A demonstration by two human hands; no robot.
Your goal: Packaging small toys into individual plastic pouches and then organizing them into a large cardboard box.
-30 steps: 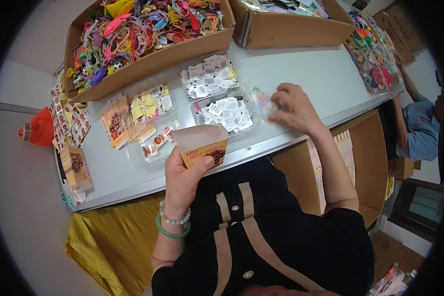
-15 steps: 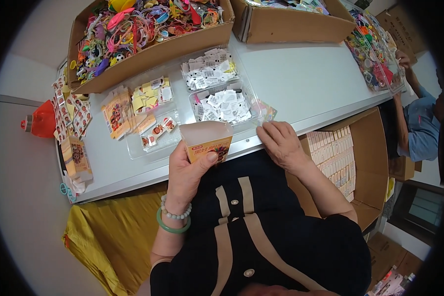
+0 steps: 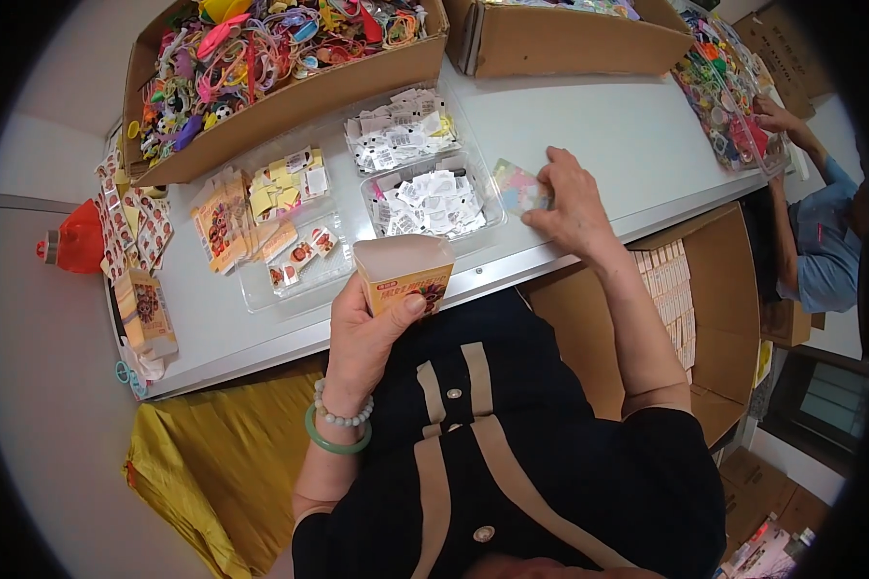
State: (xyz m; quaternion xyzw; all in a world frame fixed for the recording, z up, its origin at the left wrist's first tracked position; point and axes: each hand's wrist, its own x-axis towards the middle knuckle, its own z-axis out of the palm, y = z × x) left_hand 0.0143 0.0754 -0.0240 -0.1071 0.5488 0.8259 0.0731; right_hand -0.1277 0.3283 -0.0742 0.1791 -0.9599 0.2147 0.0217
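My left hand (image 3: pixel 367 323) grips a small orange printed carton (image 3: pixel 417 285), its open top facing up, just in front of the table edge. Over the table to the right, my right hand (image 3: pixel 572 203) has its thumb and fingers apart at the side of a flat, pastel-coloured packet (image 3: pixel 518 186). The fingertips touch or nearly touch that packet. Left of it, a clear plastic tray (image 3: pixel 500 214) holds many small white printed sachets (image 3: pixel 430 203). Another clear tray (image 3: pixel 251 294) carries yellow-and-white slips (image 3: pixel 288 188) and small picture pieces (image 3: pixel 304 253).
A cardboard box of colourful small toys (image 3: pixel 290 92) stands at the back left, another cardboard box (image 3: pixel 570 48) beside it. Flat orange cartons (image 3: pixel 224 222) lie left. A floor box (image 3: pixel 724 318) holds packed cartons at right. A co-worker's hand (image 3: pixel 777 116) is at a toy-filled tray.
My right hand has moved from the table edge farther onto the table, and more of the pastel packet shows, lying farther in. The left hand keeps the carton in nearly the same place.
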